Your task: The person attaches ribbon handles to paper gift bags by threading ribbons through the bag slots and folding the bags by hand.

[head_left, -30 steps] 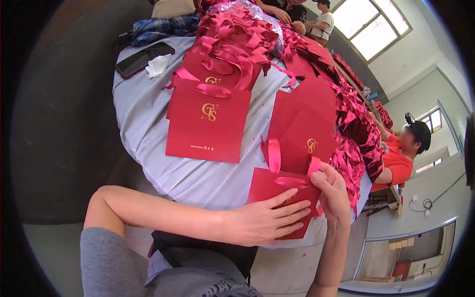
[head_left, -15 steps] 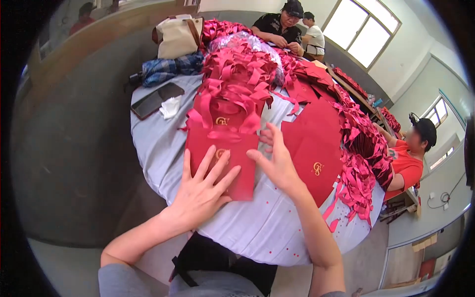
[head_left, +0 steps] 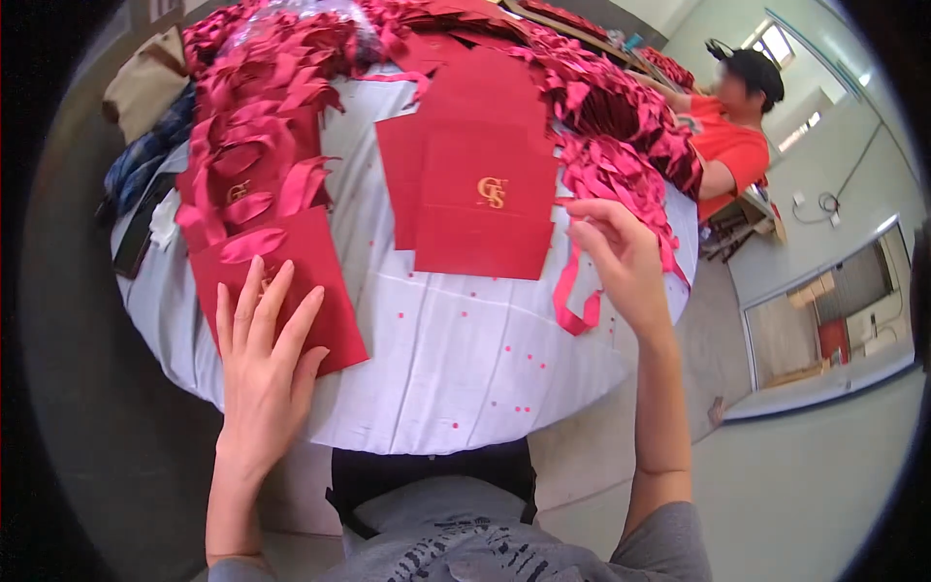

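Note:
My left hand (head_left: pixel 264 354) lies with fingers spread on a red paper gift bag (head_left: pixel 335 315) with a pink ribbon handle, the nearest in a long overlapping row of such bags (head_left: pixel 242 155). My right hand (head_left: pixel 621 267) is raised over the table's right side, thumb and index finger curved and apart, with nothing visible between them. Just beyond its fingertips is a heap of pink ribbons (head_left: pixel 616 184); a loose ribbon loop (head_left: pixel 579 315) hangs toward me beside the hand. Left of it lie flat red bags without visible handles (head_left: pixel 485 233), bearing a gold emblem.
The round table has a white cloth (head_left: pixel 417 388) dotted with small red paper dots. At its left edge are a dark phone (head_left: pixel 131 238), a crumpled tissue (head_left: pixel 165 221), a blue umbrella (head_left: pixel 145 170) and a beige bag (head_left: pixel 145 82). A co-worker in red (head_left: pixel 732 136) works at the right.
The view has swung right. My right hand has moved away from the ribbon-handled bag to the ribbon heap. My left hand stays on that bag, which now sits tilted.

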{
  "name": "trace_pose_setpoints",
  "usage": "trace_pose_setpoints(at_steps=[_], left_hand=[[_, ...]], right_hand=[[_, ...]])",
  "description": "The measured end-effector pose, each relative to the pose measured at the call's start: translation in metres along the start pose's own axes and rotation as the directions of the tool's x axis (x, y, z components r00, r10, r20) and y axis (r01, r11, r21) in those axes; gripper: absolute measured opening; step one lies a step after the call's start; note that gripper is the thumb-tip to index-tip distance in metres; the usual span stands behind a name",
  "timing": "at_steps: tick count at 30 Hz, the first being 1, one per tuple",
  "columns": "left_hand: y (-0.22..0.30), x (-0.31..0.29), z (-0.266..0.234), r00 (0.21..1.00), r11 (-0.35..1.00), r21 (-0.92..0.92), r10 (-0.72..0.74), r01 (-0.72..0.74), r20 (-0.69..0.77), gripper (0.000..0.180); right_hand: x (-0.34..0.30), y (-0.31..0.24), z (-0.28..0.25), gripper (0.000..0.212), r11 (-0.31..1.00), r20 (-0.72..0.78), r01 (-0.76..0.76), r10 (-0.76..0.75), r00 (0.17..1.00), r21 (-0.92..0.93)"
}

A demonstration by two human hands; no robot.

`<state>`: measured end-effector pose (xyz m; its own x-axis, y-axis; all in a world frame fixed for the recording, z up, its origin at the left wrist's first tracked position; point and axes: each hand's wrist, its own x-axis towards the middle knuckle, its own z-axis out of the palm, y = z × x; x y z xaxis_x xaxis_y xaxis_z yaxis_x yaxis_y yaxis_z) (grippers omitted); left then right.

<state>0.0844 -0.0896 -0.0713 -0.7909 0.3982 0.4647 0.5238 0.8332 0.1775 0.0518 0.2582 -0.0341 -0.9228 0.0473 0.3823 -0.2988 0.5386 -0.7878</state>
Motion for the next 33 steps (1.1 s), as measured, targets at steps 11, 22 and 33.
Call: trace_pose_setpoints(at_steps=[11, 22, 33], left_hand=[[0.051, 0.086, 0.007, 0.972, 0.950, -0.210, 0.234, -0.229, -0.003, 0.050], [0.060, 0.161, 0.047, 0.925, 0.926, 0.004, 0.376, -0.376, -0.060, 0.045], [0.051, 0.169, 0.059, 0.948, 0.944, -0.128, 0.285, -0.303, -0.141, 0.036]], right_hand=[[-0.046, 0.057, -0.009, 0.031, 0.791, -0.134, -0.104, 0.028, 0.991, -0.603], [-0.054, 0.021, -0.026, 0.013, 0.994, -0.062, 0.010, -0.017, 0.998, -0.111], [-0.074, 0.009, -0.037, 0.021, 0.850, 0.362, 0.271, -0.103, 0.926, -0.452]])
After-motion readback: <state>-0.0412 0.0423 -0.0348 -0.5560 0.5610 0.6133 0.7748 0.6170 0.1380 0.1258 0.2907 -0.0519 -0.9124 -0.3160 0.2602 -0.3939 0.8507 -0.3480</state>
